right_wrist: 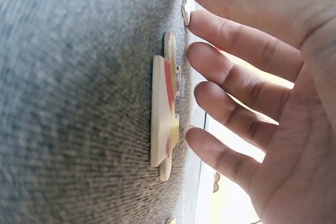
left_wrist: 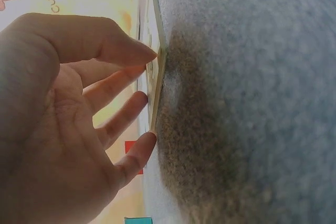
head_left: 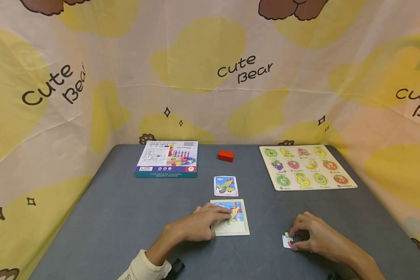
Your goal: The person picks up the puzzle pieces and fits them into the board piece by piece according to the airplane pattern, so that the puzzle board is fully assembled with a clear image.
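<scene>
A wooden puzzle board (head_left: 246, 229) with a partly filled airplane picture lies in the middle of the table. My left hand (head_left: 204, 221) rests on its left side, fingers stretched over the picture; in the left wrist view the thumb is at the corner of the board (left_wrist: 156, 85). To the right, my right hand (head_left: 315, 235) holds a small puzzle piece (head_left: 286, 241) between thumb and index finger, close over the table. Its other fingers are loosely bent. More puzzle pieces (right_wrist: 163, 114) lie overlapping beneath this hand, hidden by it in the head view.
Behind the board lies an airplane picture card (head_left: 225, 186), then a red block (head_left: 226, 156). A boxed bead set (head_left: 166, 159) stands at the back left, and a fruit board (head_left: 306, 169) at the back right. Printed cloth (head_left: 210, 97) surrounds the grey table (head_left: 126, 217).
</scene>
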A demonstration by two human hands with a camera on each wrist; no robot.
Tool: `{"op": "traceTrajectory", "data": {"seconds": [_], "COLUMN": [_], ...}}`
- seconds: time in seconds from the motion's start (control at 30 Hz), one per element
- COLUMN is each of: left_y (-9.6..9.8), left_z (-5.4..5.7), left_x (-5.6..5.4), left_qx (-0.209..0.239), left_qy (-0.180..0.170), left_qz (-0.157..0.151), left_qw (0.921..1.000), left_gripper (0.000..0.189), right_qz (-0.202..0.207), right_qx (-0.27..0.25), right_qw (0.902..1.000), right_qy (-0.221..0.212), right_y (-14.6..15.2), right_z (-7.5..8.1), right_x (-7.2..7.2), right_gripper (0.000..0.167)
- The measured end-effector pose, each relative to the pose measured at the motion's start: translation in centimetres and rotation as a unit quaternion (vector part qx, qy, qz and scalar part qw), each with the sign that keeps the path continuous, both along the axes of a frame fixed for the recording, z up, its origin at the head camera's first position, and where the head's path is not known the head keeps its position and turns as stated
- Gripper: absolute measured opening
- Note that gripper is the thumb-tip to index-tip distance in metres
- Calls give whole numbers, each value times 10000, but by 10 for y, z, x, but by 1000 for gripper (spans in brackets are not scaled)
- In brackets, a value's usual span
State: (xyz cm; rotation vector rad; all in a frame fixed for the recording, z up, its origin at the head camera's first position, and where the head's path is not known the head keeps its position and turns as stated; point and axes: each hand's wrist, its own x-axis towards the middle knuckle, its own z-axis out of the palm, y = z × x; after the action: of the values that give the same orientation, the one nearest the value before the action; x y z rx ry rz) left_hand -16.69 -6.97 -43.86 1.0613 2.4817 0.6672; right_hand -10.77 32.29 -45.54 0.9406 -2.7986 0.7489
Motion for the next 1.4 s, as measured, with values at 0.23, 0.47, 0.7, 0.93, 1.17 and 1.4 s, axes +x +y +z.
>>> {"op": "traceTrajectory", "data": {"seconds": [0.23,0.47,0.7,0.93,1.17,1.4], "left_y": [-6,-10,-10,-11,-11,-11], "left_z": [1,3,3,5,6,5], "left_x": [-6,-9,-10,-10,-10,-10], "left_qx": [-16,61,16,8,7,45], "left_qy": [-61,-214,-222,-199,-213,-208], "left_qz": [122,338,339,321,329,307], "left_qw": [9999,9992,9992,9993,9992,9993], "left_gripper": [62,50,49,49,50,49], "right_qz": [-97,-185,-290,-227,-251,-170], "right_qx": [126,141,267,272,363,261], "right_qw": [9998,9997,9990,9991,9983,9995], "right_qy": [-92,-15,-219,-226,-392,-80], "right_y": [-3,-6,-7,-8,-9,-10], "right_z": [2,3,6,7,9,6], "right_x": [1,1,-2,-2,-3,-2], "right_gripper": [22,22,22,21,20,20]}}
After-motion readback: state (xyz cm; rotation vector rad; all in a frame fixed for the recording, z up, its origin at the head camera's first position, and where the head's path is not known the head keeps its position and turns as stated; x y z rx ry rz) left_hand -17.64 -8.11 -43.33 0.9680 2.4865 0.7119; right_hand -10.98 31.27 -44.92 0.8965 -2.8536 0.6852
